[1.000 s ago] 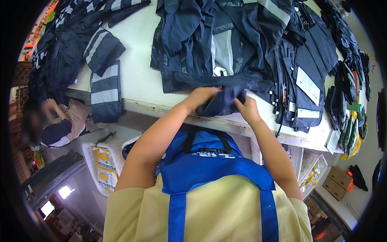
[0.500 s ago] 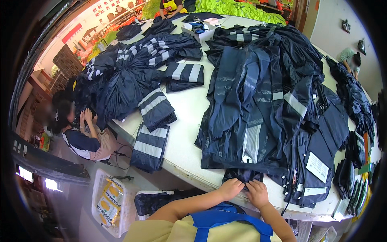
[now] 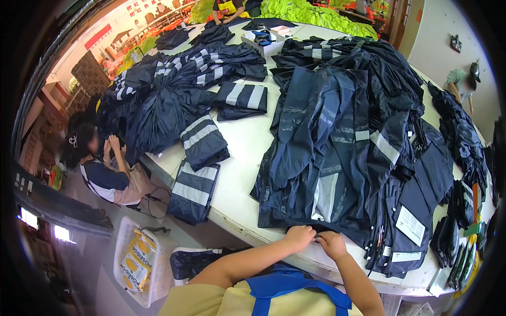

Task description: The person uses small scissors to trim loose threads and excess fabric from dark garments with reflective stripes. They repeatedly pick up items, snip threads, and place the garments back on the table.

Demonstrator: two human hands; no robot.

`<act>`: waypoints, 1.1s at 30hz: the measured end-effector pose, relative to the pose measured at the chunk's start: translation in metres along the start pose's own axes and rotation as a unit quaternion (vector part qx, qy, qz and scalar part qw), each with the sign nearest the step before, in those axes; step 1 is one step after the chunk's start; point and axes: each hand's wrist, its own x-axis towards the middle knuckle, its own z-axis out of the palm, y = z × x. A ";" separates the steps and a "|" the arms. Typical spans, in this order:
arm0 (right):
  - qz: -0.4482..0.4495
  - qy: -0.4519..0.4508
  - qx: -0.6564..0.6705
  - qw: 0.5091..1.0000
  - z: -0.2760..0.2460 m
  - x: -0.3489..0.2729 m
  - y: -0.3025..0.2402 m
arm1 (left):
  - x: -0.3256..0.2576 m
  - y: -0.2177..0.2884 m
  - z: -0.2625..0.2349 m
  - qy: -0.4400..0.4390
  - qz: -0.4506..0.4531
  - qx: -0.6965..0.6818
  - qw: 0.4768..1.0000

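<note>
A dark navy jacket [image 3: 311,142] with grey reflective strips lies spread before me, its lower hem along the table's front edge. At that hem my left hand [image 3: 301,238] is closed, fingers pinching the dark fabric. Close beside it on the right, my right hand [image 3: 332,244] also grips the hem, with the thumb toward the left hand. A pale mesh patch [image 3: 326,197] shows inside the jacket just beyond my fingers. The fabric under both hands is partly hidden.
Folded striped garments [image 3: 194,192] lie to the left, beside a large dark heap [image 3: 163,100]. Tagged dark garments [image 3: 408,226] are stacked at right. A white basket [image 3: 118,253] with yellow packages stands on the floor. A co-worker [image 3: 108,176] sits at left; others are farther off.
Both hands have moved slightly forward with the hem. The dark fabric that hung toward me over the table edge is now drawn up onto the jacket's lower edge.
</note>
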 end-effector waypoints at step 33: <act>0.149 -0.030 -0.256 0.955 -0.024 0.056 0.000 | 0.041 -0.002 -0.011 -0.086 -0.146 0.056 0.984</act>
